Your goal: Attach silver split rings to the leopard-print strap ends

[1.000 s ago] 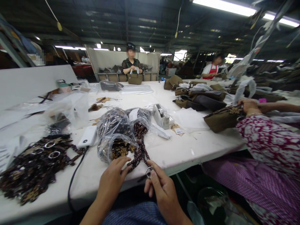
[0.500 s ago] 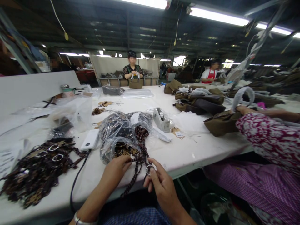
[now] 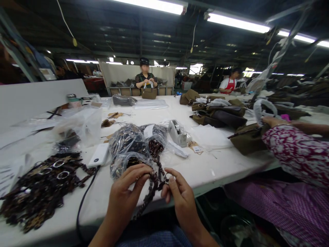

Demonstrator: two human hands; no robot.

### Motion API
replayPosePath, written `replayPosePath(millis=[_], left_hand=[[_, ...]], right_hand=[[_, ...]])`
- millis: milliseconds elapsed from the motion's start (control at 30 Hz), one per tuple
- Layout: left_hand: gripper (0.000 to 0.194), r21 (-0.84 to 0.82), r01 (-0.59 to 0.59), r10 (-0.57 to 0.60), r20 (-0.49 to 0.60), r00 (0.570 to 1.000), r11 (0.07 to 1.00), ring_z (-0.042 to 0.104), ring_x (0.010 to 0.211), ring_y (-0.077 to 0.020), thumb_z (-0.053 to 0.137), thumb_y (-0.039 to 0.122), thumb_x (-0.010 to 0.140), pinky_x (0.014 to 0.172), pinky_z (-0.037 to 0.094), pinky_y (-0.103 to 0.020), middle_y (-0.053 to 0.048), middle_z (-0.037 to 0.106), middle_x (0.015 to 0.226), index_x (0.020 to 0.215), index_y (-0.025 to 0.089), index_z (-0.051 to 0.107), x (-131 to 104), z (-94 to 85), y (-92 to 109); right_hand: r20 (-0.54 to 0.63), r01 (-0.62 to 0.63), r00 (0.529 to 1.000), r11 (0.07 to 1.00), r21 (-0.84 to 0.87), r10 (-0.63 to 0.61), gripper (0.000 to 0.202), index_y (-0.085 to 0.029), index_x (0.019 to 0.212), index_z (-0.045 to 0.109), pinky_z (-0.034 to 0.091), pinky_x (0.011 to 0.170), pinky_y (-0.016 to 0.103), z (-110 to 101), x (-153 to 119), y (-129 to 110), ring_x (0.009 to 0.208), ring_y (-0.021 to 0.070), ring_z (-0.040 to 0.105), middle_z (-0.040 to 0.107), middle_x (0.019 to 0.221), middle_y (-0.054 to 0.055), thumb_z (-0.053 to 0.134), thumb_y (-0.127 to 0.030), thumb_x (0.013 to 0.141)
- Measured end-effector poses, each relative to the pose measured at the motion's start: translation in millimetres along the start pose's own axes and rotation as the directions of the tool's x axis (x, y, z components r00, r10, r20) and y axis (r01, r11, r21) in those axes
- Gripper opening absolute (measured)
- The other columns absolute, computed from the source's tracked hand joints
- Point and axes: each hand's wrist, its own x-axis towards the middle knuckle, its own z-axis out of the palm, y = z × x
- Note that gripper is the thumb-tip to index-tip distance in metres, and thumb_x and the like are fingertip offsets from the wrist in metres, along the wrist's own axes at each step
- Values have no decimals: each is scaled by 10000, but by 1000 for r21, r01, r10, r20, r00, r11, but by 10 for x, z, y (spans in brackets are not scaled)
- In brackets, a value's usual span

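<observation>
A dark brown beaded strap [image 3: 147, 199] hangs over the table's front edge between my hands. My left hand [image 3: 128, 185] pinches the strap near its upper part, thumb against fingers. Closed on a silver metal ring [image 3: 166, 177] joined to the strap is my right hand [image 3: 180, 192]. Just beyond my hands lies a clear plastic bag [image 3: 128, 144] full of similar dark pieces, and part of the strap reaches back toward its opening. A heap of brown straps with silver rings [image 3: 46, 185] spreads over the table to the left.
A white power bank [image 3: 99, 154] with a black cable [image 3: 86, 195] lies left of the bag. Behind it stand a grey tape dispenser [image 3: 177, 133] and paper tags [image 3: 195, 147]. At right, a co-worker's patterned sleeve [image 3: 295, 151] reaches over an olive handbag [image 3: 246, 139]. More handbags [image 3: 218, 111] are piled behind.
My left hand has turned and risen slightly, with its fingers now bent over the strap. My right hand has shifted a little right with the ring. The co-worker's handbag has moved slightly right.
</observation>
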Motion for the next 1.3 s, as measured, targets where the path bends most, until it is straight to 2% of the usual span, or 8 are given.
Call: replayPosePath(millis=[167, 533, 733, 867, 1033, 1167, 1233, 1300], left_hand=[[175, -139, 1, 18, 137, 990, 990, 699, 919, -172, 603, 208, 900, 803, 559, -231, -49, 739, 960, 941, 241, 769, -59, 166, 39], [115, -236, -13, 54, 170, 984, 972, 705, 827, -152, 707, 119, 815, 757, 549, -202, -13, 752, 849, 844, 226, 739, -99, 261, 27], [135, -238, -37, 82, 183, 980, 971, 707, 834, -154, 698, 115, 818, 763, 539, -203, -25, 752, 888, 867, 230, 749, -120, 291, 17], [72, -247, 166, -131, 153, 979, 955, 678, 747, -145, 746, 142, 769, 709, 523, -205, -13, 735, 821, 792, 210, 737, -185, 318, 80], [63, -454, 560, -491, 271, 828, 693, 698, 735, -160, 740, 158, 744, 691, 542, -213, -21, 759, 785, 803, 180, 750, -309, 321, 239], [114, -558, 613, -548, 305, 779, 560, 718, 763, -177, 735, 208, 760, 729, 560, -241, -51, 778, 829, 859, 157, 756, -286, 346, 325], [136, -560, 606, -549, 293, 783, 565, 718, 739, -175, 735, 242, 770, 702, 570, -247, -51, 775, 819, 875, 156, 747, -233, 306, 328], [144, -549, 560, -552, 201, 809, 621, 719, 743, -176, 740, 268, 774, 705, 584, -260, -38, 768, 822, 882, 172, 734, -178, 177, 296]], right_hand=[[23, -26, 999, 997, 72, 24, 482, -144, 1226, 589, 389, 495, 195, -14, -12, -84, 485, 96, 466, 594, 577, -22, 554, -515, 921], [177, -232, 963, 958, 165, 203, 439, -104, 1137, 624, 196, 411, 176, -104, -33, -158, 404, 49, 256, 408, 442, -95, 612, -466, 888], [238, -322, 933, 919, 227, 268, 417, -96, 1171, 617, 184, 412, 178, -158, -75, -136, 408, 44, 218, 388, 459, -99, 594, -419, 909], [131, -210, 970, 977, 44, 202, 570, -105, 1258, 584, 235, 414, 179, -127, -172, -100, 414, 65, 300, 419, 467, -81, 578, -540, 890], [-1, 61, 998, 936, -345, -66, 515, -172, 1290, 607, 384, 455, 210, -111, -328, 11, 440, 111, 454, 537, 532, -25, 467, -531, 948], [92, 291, 954, 800, -524, -286, 421, -210, 1300, 610, 472, 516, 218, -134, -310, 91, 464, 129, 533, 612, 595, -6, 449, -425, 976], [200, 360, 933, 791, -494, -300, 430, -231, 1389, 516, 498, 541, 211, -157, -247, 70, 495, 131, 571, 648, 647, -9, 438, -373, 990], [276, 369, 923, 828, -422, -270, 507, -245, 1484, 359, 533, 620, 223, -207, -168, 11, 562, 134, 616, 693, 741, -8, 445, -348, 995]])
